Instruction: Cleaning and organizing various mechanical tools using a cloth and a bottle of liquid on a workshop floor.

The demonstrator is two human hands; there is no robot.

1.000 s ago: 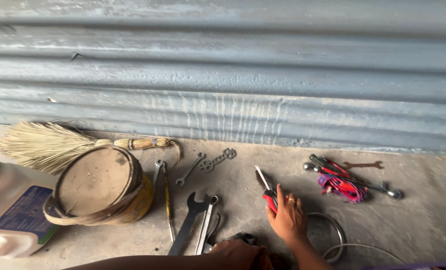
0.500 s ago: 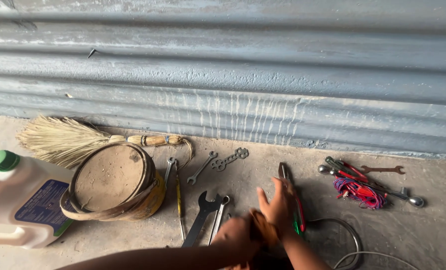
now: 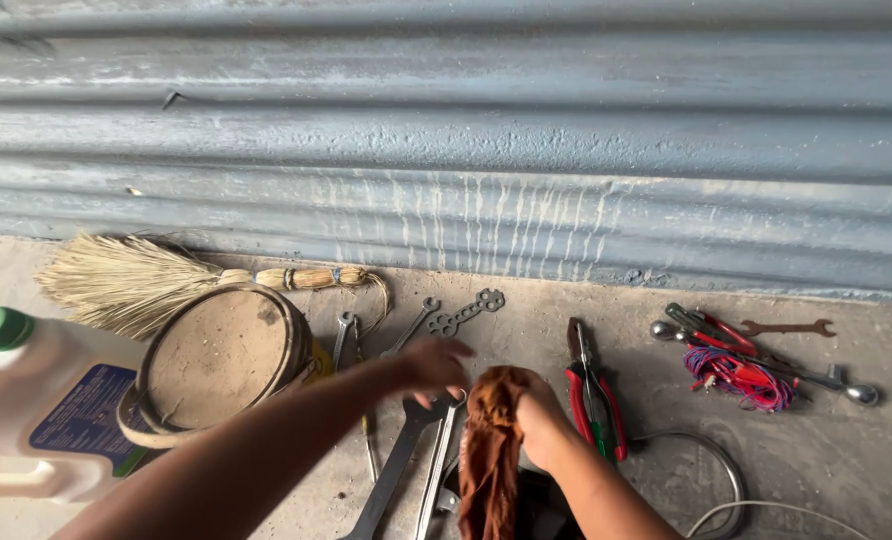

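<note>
A rust-brown rag (image 3: 490,450) is being gripped by the right hand (image 3: 534,415), bunched in a closed fist and hanging down toward the near edge. The left hand (image 3: 434,362) is being held just to the rag's left, fingers loosely curled, probably holding nothing, though it's blurred. It's hovering over the big wrenches (image 3: 418,462), whose long axes are running near-to-far. Red-handled pliers (image 3: 592,390) are lying just right.
</note>
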